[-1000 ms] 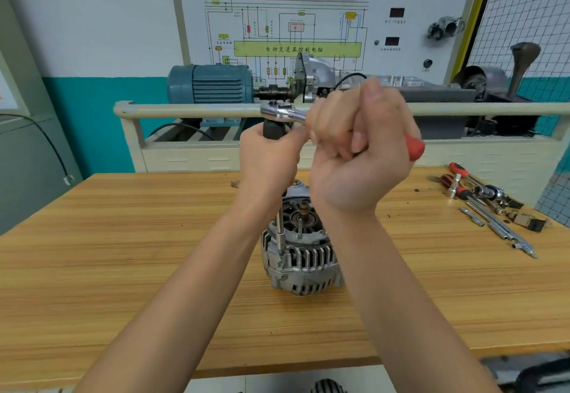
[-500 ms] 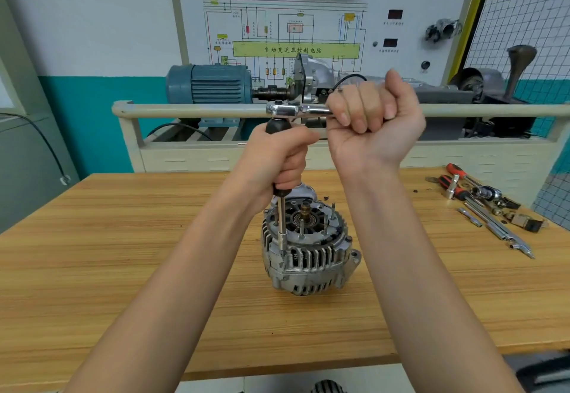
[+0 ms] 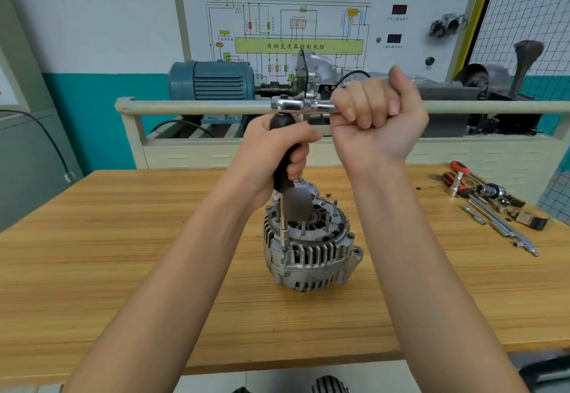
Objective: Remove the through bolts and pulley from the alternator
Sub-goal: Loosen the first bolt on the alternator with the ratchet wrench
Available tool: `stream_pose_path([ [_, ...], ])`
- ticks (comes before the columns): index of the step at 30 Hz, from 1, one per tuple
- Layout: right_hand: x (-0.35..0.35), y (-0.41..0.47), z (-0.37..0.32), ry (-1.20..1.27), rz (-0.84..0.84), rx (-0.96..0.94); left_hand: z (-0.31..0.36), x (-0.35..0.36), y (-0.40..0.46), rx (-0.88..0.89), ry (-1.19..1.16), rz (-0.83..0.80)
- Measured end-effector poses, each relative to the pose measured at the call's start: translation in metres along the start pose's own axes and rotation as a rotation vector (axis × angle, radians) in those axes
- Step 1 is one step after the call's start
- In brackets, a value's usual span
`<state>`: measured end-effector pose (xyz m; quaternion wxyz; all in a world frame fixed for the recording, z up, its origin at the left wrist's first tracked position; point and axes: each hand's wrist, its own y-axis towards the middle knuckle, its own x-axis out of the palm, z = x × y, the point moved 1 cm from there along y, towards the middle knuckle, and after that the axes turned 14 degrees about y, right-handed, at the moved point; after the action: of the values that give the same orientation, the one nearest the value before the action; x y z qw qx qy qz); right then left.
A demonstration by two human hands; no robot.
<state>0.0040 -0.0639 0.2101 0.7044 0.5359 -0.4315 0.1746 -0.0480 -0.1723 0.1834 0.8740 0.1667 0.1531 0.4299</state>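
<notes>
Alternator [image 3: 310,250] sits upright on the wooden bench [image 3: 123,269], directly below both hands and nearer the camera than they are, finned housing facing the viewer, several thin studs standing up from its top face. A slim extension shaft [image 3: 282,223] drops from the left hand into a through bolt [image 3: 284,249] at the housing's left rim; the socket tip looks seated there, though the bolt head itself is too small to read. Left hand [image 3: 277,148] is wrapped round the black driver handle [image 3: 285,158], holding the shaft vertical. Right hand [image 3: 377,115], just right of the left and slightly higher, is fisted round the chrome ratchet [image 3: 300,105], whose head sits on top of the black handle. Step in hand, as a judgement: loosening a through bolt, pulley not yet addressed. Next move likely calls for a level sweep of the ratchet while the left hand keeps the shaft plumb so the socket doesn't cam off. Further right of the right hand, loose tools [image 3: 487,204] lie on the bench. Beyond the hands: blue motor [image 3: 212,81], wiring panel [image 3: 296,22].
</notes>
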Motion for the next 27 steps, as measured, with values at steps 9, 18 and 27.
stream_pose_path([
  [9, -0.001, -0.006, -0.002, -0.035, -0.009, -0.086, 0.000, 0.009, 0.006, -0.028, -0.023, 0.006],
  [18, 0.012, -0.031, 0.021, -0.403, -0.372, -0.390, -0.002, 0.020, 0.005, 0.000, 0.090, 0.345],
  [27, -0.011, 0.014, -0.006, 0.231, 0.095, 0.111, 0.001, 0.000, 0.003, -0.044, 0.004, -0.273],
])
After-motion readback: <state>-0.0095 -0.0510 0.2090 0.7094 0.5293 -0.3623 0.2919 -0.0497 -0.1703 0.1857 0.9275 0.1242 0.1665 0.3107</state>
